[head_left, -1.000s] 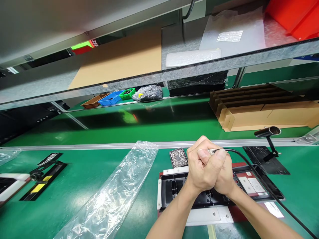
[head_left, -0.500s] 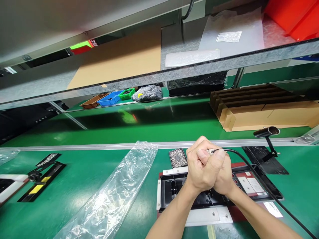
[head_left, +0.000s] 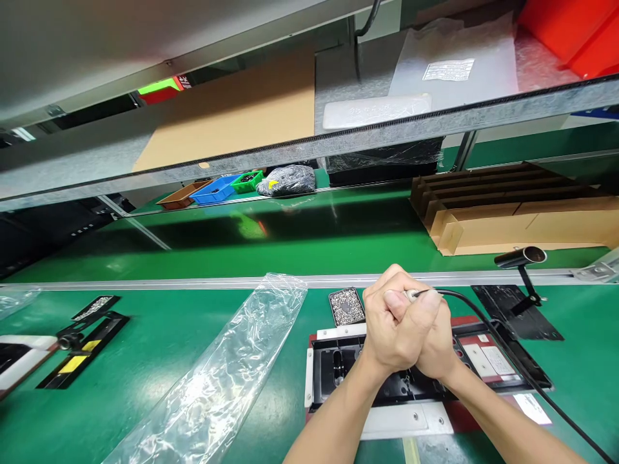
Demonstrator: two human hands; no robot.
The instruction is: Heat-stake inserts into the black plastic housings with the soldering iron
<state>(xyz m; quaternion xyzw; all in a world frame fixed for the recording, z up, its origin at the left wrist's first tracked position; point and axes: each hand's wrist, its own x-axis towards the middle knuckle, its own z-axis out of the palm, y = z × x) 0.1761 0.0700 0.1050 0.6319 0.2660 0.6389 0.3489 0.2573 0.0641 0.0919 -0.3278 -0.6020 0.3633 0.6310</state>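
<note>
My left hand and my right hand are clasped together around an upright corded tool, apparently an electric screwdriver. Only its pale top end shows, and a black cable runs from there down to the right. Both sets of fingers are closed, hiding the tool's body and tip. Beneath the hands lies a long black plastic housing, seated in a fixture with white blocks on a red base. A small tray of tiny metal parts, probably screws, lies just behind the housing's left part.
A clear plastic bag lies left of the fixture. At right stands a black tube holder on a plate. Cardboard dividers sit behind it. A metal shelf edge crosses above the bench. A black bracket lies far left.
Both hands keep the same closed grip over the housing. The whole view has shifted very slightly; nothing else visibly differs.
</note>
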